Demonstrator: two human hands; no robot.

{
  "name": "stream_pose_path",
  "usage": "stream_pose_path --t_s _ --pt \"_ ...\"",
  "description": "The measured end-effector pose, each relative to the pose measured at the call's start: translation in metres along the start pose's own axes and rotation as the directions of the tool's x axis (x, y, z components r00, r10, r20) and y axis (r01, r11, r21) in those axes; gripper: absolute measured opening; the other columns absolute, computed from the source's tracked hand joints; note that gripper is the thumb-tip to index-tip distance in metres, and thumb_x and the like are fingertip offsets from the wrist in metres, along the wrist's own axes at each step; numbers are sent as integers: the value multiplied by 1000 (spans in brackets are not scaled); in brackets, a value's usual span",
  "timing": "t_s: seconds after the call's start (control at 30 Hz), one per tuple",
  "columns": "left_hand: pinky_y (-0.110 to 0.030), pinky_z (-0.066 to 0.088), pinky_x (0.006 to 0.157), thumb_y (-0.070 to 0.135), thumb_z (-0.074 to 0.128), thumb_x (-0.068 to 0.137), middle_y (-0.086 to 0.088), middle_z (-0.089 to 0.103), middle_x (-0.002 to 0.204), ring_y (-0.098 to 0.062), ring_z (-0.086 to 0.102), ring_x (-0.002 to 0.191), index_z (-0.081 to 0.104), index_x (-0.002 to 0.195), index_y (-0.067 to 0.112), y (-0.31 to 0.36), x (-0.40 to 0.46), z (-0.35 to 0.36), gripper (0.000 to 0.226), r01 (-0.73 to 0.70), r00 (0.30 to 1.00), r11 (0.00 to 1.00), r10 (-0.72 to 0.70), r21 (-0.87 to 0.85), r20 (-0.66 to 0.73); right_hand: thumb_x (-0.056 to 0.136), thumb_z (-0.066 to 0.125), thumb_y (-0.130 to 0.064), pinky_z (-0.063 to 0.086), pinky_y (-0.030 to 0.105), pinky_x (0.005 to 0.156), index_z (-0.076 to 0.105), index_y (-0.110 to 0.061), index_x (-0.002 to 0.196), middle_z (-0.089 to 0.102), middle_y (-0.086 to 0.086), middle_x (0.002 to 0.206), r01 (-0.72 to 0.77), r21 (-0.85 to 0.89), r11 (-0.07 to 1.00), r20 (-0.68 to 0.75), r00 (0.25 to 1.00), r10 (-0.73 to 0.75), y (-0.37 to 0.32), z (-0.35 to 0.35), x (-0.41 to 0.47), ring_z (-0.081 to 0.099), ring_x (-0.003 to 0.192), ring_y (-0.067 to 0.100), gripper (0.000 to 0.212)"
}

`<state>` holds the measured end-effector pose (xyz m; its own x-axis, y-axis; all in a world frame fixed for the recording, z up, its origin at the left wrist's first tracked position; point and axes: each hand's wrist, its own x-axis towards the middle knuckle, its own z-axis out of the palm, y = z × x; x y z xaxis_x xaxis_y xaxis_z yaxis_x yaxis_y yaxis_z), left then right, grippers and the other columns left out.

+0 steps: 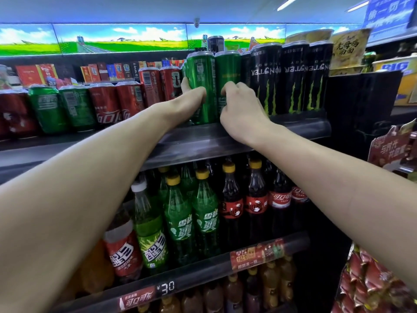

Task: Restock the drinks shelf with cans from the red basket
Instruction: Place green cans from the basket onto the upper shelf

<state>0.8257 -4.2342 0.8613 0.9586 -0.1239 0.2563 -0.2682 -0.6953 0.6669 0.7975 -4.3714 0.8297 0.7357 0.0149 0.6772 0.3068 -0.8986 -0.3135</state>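
On the top drinks shelf, short red and green cans are seen lying at the far left, with taller red cans standing behind them. Further right, a tall green can stands upright at the front edge of the shelf and is gripped by the left hand: the thumb is laid across its front and the fingers are curled round its left side. A second tall green can stands just beside it on the right, touching or nearly touching it. This second can is met by the right hand, whose fingers are curled against its lower front; whether it is truly clasped cannot be told, since the fingertips are hidden. Just right of the hands a row of black Monster cans is stood upside down along the shelf edge. On the shelf below, green Sprite bottles and dark cola bottles with yellow caps are lined up. The red basket is not in view.
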Motion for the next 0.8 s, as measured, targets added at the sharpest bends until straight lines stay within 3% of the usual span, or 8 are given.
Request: stream_pose_path --t_s 0.13,0.2,0.3,0.4,0.5,0.57,0.63,0.8 --pt "-42 20 122 32 38 107 -15 18 171 -32 25 154 5 166 7 -2 4 0 72 16 999 1000 -16 -14 33 96 44 3 46 40 82 48 -5 133 51 16 129 -5 11 1000 -40 999 5 -3 0 -2 56 105 34 38" --pt "-41 28 116 33 48 99 -12 26 165 -32 36 144 -9 166 17 -5 4 -7 89 18 999 999 -16 -34 33 97 43 3 46 41 81 47 -7 136 51 14 129 -1 35 999 -94 996 5 -5 -1 -6 57 101 33 40" --pt "-47 43 106 44 58 92 -13 48 144 -33 52 126 7 163 21 -9 -2 -25 90 13 1000 1000 -13 0 -27 101 43 -3 46 37 73 49 -6 133 52 12 125 68 79 995 -228 972 -48 -7 -1 -15 57 88 27 33" --pt "-31 52 70 36 58 99 -9 64 115 -14 61 86 29 151 11 -9 -30 -38 65 -98 976 995 103 35 -194 99 45 -5 40 22 65 55 -2 119 55 9 109 196 167 966 -445 890 -103 -16 3 -31 51 77 19 23" --pt "-27 51 71 25 59 99 -2 62 106 -11 59 84 49 131 9 -26 -84 -33 37 -346 832 930 365 124 -418 95 49 -3 37 14 63 58 2 108 55 6 97 305 262 915 -561 820 -113 -33 17 -68 46 74 12 16" --pt "-25 50 72 14 60 93 -6 63 97 -15 58 82 55 114 3 -56 -125 -20 24 -505 687 840 531 200 -496 94 51 -1 41 19 65 57 2 103 57 7 93 344 341 875 -529 839 -124 -43 37 -104 49 76 14 12" --pt "-21 44 67 7 58 89 -9 60 89 -15 53 75 56 105 -1 -96 -160 1 18 -541 635 800 592 260 -496 95 51 -1 44 27 65 58 3 101 58 7 92 338 415 845 -445 885 -136 -51 65 -145 51 77 16 10" --pt "-20 41 66 11 59 92 1 57 87 -11 52 73 55 100 11 -226 -242 71 9 -326 870 931 362 163 -333 98 50 -8 47 28 76 59 -4 113 60 2 104 82 550 831 -35 997 -75 -62 159 -265 56 89 14 17"
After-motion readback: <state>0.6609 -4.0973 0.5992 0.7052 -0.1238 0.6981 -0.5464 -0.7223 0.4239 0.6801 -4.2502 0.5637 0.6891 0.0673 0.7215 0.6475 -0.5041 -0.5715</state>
